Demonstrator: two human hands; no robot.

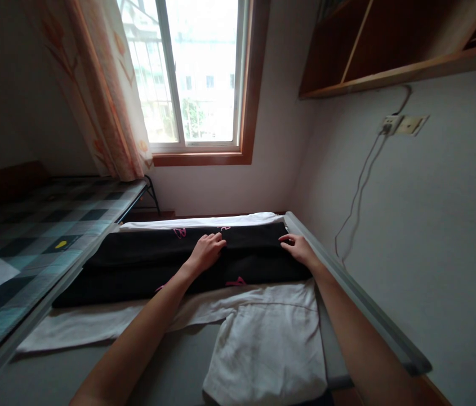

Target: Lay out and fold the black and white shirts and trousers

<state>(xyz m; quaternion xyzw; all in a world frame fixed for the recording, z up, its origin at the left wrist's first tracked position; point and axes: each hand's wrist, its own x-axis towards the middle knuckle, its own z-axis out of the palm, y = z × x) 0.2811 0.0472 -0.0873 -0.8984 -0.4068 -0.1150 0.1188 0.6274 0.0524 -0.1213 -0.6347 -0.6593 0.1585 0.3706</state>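
Observation:
A black garment with pink marks [136,276] lies spread lengthwise, folded into a long strip, on top of a pale long-sleeved garment [271,338]. My left hand [207,251] rests on the middle of the black cloth with its fingers curled down on it. Whether fabric is pinched under those fingers is hard to see. Close to the black garment's right end is my right hand [299,249], its thumb and fingers slightly apart over the cloth. White fabric [195,221] shows along the far side of the black garment.
The clothes lie on a grey surface with a raised rail [360,299] along the right wall. To the left stands a bed with a checked cover [89,200]. Ahead are a window [204,73] and curtain [106,101]. A cable [358,192] hangs from a wall socket [410,125] below a wooden shelf [402,70].

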